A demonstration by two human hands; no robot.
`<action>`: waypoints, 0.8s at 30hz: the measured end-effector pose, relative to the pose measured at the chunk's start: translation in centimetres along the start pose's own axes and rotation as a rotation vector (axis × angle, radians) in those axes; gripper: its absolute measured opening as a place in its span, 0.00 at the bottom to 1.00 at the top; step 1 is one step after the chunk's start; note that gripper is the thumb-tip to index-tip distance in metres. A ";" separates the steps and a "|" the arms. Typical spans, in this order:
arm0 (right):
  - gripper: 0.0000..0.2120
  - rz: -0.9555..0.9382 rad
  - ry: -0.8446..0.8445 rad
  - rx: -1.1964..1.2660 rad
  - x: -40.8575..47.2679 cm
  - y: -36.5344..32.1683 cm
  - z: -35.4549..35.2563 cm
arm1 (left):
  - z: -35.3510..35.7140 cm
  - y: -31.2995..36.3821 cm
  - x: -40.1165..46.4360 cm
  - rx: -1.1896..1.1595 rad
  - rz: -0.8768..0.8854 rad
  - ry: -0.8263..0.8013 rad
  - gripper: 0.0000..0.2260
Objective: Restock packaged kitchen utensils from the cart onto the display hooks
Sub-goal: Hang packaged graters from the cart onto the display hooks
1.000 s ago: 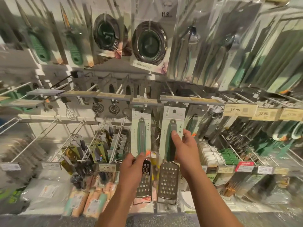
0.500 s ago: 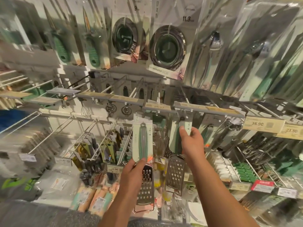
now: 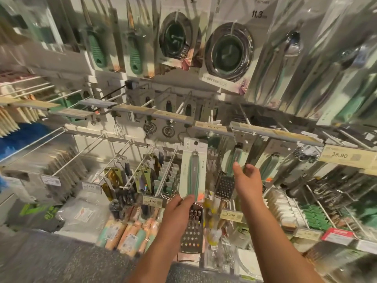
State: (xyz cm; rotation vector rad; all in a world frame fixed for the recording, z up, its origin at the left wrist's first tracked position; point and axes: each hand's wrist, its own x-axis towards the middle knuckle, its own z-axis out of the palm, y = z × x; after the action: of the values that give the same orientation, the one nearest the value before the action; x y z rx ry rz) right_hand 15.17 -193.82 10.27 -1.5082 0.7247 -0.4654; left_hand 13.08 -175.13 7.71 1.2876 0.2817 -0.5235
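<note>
1. Head view is looking at a retail peg wall; landmark taken as the grey price rail point(image 3: 275, 133) running across the middle of the frame. All places below are relative to it.

2. Left hand point(image 3: 179, 209) is sitting below the rail, left of its centre. Its fingers are pinching the lower edge of the card of a packaged grater point(image 3: 192, 176), green-grey handle up, metal blade hanging down past the wrist. The card's hang hole is lying just under the rail, not yet on any hook.

3. Right hand point(image 3: 247, 176) is reaching up below the rail, right of the held pack. Its fingers are spread and relaxed, gripping nothing; the thumb tip is lying close to a second grater point(image 3: 228, 178) that is hanging from a hook under the rail. Contact cannot be confirmed.

4. Judgement on step: one grater appears hung, and the one in the left hand is next in line. Restock is under way, mid-item.

5. Next move, as I am reading it: raising the held card so its hole is meeting a hook tip under the rail, then sliding it back. Free right hand is likely needed for steadying the card top, since the bottom grip is leaving the hole end loose.

6. Cart is not showing in frame.
</note>
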 end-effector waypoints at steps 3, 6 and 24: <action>0.24 -0.003 -0.023 -0.010 -1.4 0.3 -0.4 | 0.3 -0.6 -0.3 0.011 0.016 -0.037 0.17; 0.11 0.025 -0.158 -0.014 -3.1 0.1 -0.2 | 0.4 -1.4 -0.3 0.009 -0.014 -0.103 0.05; 0.02 -0.132 -0.139 0.078 -5.2 -0.3 -2.7 | 3.4 -1.3 -0.1 0.219 -0.001 -0.220 0.14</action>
State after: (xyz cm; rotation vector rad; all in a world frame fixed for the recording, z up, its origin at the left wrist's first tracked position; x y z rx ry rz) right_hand 9.69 -192.23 11.49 -1.5041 0.4951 -0.4770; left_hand 12.08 -178.57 7.58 1.4273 0.0416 -0.7062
